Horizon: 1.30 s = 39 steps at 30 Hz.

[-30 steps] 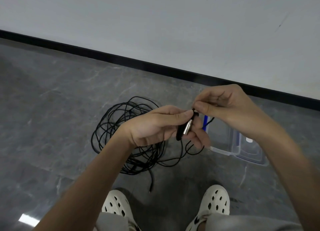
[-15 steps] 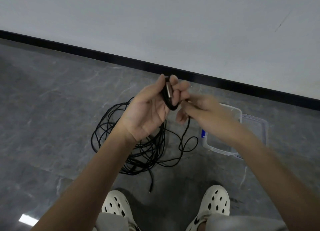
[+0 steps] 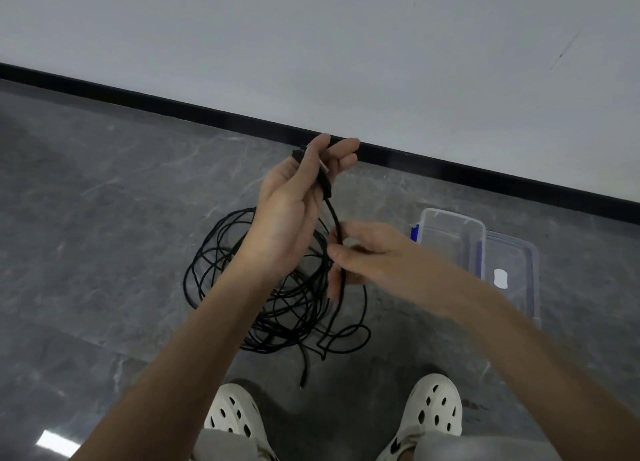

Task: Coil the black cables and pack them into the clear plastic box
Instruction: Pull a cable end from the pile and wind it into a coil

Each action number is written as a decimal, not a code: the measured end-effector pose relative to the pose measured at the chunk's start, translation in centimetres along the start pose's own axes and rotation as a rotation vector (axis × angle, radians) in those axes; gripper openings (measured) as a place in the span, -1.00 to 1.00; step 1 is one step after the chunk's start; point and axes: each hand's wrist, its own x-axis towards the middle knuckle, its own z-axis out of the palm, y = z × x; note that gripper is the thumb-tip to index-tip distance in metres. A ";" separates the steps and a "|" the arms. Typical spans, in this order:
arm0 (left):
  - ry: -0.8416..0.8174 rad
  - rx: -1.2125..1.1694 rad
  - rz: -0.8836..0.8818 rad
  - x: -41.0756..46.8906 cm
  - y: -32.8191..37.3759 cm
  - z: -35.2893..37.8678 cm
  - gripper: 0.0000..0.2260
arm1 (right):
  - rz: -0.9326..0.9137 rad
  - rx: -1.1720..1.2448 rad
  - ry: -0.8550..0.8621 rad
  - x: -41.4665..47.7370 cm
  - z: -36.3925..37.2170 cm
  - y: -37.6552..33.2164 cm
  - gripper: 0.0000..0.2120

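I am handling a black cable (image 3: pixel 335 220) whose jacket is looking matt and smooth; its plug (image 3: pixel 325 182) is showing a bright metal sleeve. The clear plastic box (image 3: pixel 479 252) is looking glossy; the grey floor (image 3: pixel 104 252) is gleaming, polished.

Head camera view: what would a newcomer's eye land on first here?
The left hand, raised mid-frame, holds the plug end of a black cable, and the right hand pinches the cable just below. Under them a loose black tangle sprawls on the grey floor, with the clear plastic box open to its right.
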 end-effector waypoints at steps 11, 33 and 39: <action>-0.093 0.602 0.135 -0.1 -0.8 -0.8 -0.82 | -0.046 -0.145 0.251 -0.5 -0.6 -0.1 -0.68; -0.109 0.269 -0.039 -0.1 -1.5 -0.1 -0.74 | -0.119 -0.474 0.029 -1.2 -0.3 0.3 -0.68; -0.134 0.495 0.013 -0.1 -1.7 -0.5 -0.77 | -0.145 -0.497 0.157 -0.9 -1.0 1.1 -0.68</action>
